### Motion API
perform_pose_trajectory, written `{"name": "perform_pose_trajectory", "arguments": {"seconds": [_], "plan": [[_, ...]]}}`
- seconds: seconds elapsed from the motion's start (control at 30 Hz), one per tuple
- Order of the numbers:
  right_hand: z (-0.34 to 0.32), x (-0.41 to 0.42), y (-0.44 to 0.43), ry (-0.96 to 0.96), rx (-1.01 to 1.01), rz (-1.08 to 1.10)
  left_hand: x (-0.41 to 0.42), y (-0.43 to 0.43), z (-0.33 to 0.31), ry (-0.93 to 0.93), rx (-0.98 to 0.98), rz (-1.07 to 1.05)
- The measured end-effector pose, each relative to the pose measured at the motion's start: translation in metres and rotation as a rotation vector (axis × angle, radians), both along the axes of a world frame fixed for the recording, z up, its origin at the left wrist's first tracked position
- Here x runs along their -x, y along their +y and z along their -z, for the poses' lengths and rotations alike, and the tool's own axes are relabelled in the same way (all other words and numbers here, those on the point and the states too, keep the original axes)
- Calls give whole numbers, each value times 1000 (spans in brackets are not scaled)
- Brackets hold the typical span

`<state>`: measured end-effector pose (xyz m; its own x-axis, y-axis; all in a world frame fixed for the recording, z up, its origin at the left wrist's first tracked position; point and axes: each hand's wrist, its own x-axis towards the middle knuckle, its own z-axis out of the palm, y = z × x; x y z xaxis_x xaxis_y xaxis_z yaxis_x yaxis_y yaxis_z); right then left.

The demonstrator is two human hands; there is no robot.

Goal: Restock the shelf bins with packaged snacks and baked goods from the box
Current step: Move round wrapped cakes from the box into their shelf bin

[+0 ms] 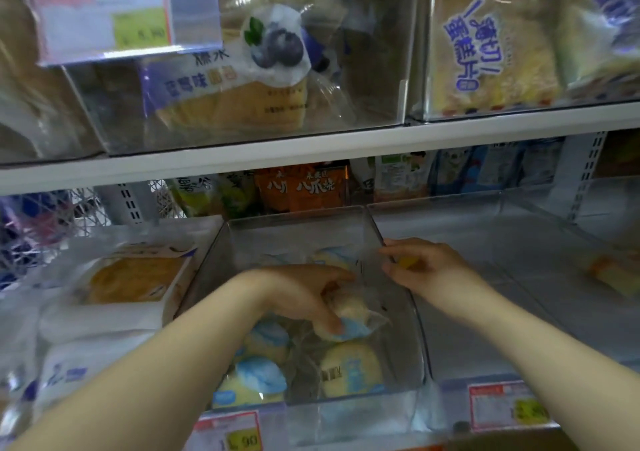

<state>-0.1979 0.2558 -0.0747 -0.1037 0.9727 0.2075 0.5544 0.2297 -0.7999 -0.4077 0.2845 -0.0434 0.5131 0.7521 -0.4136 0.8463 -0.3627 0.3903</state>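
**A:** While the left hand point(304, 298) is reaching down into the middle clear plastic bin point(298, 220) on the lower shelf, its fingers and thumb are clasping a pale round bun in a clear blue-printed wrapper point(353, 315), just above the heap inside.

**B:** And the right hand point(422, 267) is helping. Its fingers and thumb are pinching the rim of that bin's right wall, steadying it, I'd say.

**A:** Where is that bun heading, do you think?

**B:** Several wrapped yellow-and-blue buns point(349, 367) are lying at the near end, and the far end is looking thinner. I'm guessing it's going somewhere behind them.

**A:** So what's the trick here?

**B:** Lowering, not dropping. Soft bread is likely denting under a hard squeeze, and that wrapper is looking slippery. I'd be laying it flat beside its neighbours, print up, and loosening the fingers only once it's resting.

**A:** Anything risky?

**B:** The left forearm is crossing low over the near rim, and a snag there could be dragging the bin forward. That's why the steadying pinch is earning its place.

**A:** And around it?

**B:** On the left, a flat golden cake in a white-edged pack point(135, 277) is lying well apart. On the right, the neighbouring clear bin point(519, 242) is looking sparse. No box is showing plainly.
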Motion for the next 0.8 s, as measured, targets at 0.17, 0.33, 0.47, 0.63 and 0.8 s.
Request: {"name": "perform_pose_trajectory", "arguments": {"seconds": [0.17,0.33,0.47,0.63,0.8], "plan": [[-1,2,-3,37,16,24,4,-5,1,-179,-101,-96],[0,3,-4,64,31,18,25,-6,-13,-1036,374,-463],[0,4,-4,67,25,35,22,-11,-12,-1174,711,-567],[-2,5,-6,7,-19,20,8,-17,0,-1126,741,-558],[-11,6,-7,-122,-48,-34,-2,-21,4,-1039,508,-433]]}}
